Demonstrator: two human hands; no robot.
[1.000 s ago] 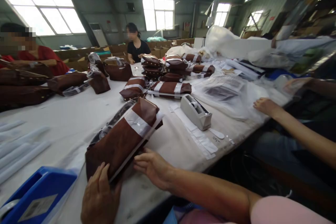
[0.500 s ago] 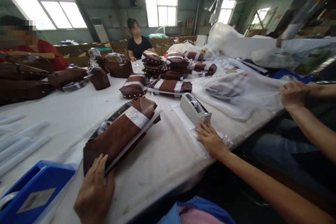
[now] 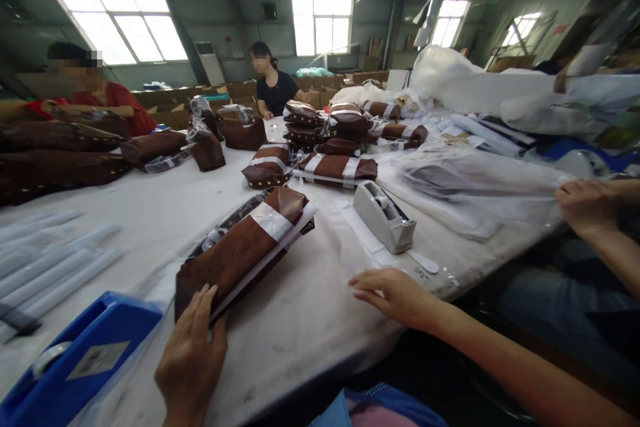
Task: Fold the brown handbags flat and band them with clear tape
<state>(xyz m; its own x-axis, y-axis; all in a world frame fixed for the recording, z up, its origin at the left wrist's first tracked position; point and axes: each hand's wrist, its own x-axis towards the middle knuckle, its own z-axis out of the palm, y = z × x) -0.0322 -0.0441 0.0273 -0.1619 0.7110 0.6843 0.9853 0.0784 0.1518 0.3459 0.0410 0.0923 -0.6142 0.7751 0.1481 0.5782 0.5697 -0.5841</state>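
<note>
My left hand point(image 3: 195, 347) lies open against brown bag point(image 3: 235, 253). My right hand point(image 3: 400, 297), half curled near gray tape dispenser point(image 3: 384, 219); cannot tell if it holds anything.

Bare fingers point(image 3: 201, 310), bare forearms point(image 3: 520, 368), blue garment point(image 3: 407, 408) — paler at one side — pink cloth point(image 3: 381, 417) within

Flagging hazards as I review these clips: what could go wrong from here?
The bag might slip, since only the left hand touches it, at its near end. The right hand could knock the grey dispenser just beyond it. The left hand might also bump the blue dispenser nearby.
</note>
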